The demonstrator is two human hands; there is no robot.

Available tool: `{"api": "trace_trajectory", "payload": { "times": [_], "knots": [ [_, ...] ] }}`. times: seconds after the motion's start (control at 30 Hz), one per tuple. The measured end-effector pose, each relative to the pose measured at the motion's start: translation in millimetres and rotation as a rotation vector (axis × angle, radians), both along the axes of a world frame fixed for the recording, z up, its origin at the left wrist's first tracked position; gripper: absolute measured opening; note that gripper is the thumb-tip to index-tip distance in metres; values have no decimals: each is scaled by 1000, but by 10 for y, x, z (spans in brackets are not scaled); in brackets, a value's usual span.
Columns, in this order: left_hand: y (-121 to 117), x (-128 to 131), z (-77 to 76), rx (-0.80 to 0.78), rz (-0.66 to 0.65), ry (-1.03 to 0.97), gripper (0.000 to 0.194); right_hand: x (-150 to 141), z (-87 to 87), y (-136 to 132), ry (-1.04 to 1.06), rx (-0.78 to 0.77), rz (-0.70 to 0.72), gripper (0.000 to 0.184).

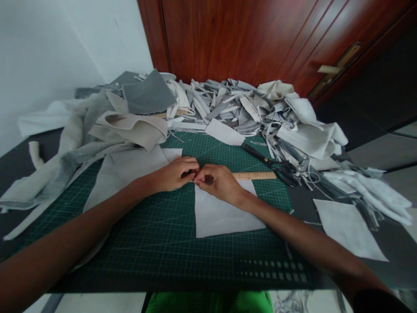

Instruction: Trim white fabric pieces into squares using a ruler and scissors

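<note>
My left hand and my right hand meet fingertip to fingertip above the green cutting mat. Both are closed in a pinch at the upper left corner of a white fabric square. What lies between the fingertips is too small and covered to make out. Under my right hand a wooden ruler runs along the top of the square and sticks out to the right. A larger pale fabric piece lies beneath and beside my left forearm.
Black-handled scissors lie right of the ruler. Behind the mat stretches a heap of grey and white fabric scraps. Another white fabric square rests at the right. Folded cloth is piled at the left. A wooden door stands behind.
</note>
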State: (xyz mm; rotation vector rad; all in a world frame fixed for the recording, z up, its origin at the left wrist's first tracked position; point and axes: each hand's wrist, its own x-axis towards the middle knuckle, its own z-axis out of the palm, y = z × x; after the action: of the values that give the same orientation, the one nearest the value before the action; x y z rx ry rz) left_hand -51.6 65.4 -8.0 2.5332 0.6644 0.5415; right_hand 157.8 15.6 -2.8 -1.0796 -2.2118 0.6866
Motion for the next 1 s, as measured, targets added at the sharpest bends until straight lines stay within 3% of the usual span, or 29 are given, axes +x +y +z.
{"api": "trace_trajectory", "payload": {
  "times": [0.33, 1.0],
  "knots": [
    [-8, -5, 11, -2, -3, 0, 22, 30, 72, 25, -52, -37, 31, 6],
    [-1, -19, 23, -26, -28, 27, 28, 231, 42, 57, -47, -32, 47, 7]
  ]
}}
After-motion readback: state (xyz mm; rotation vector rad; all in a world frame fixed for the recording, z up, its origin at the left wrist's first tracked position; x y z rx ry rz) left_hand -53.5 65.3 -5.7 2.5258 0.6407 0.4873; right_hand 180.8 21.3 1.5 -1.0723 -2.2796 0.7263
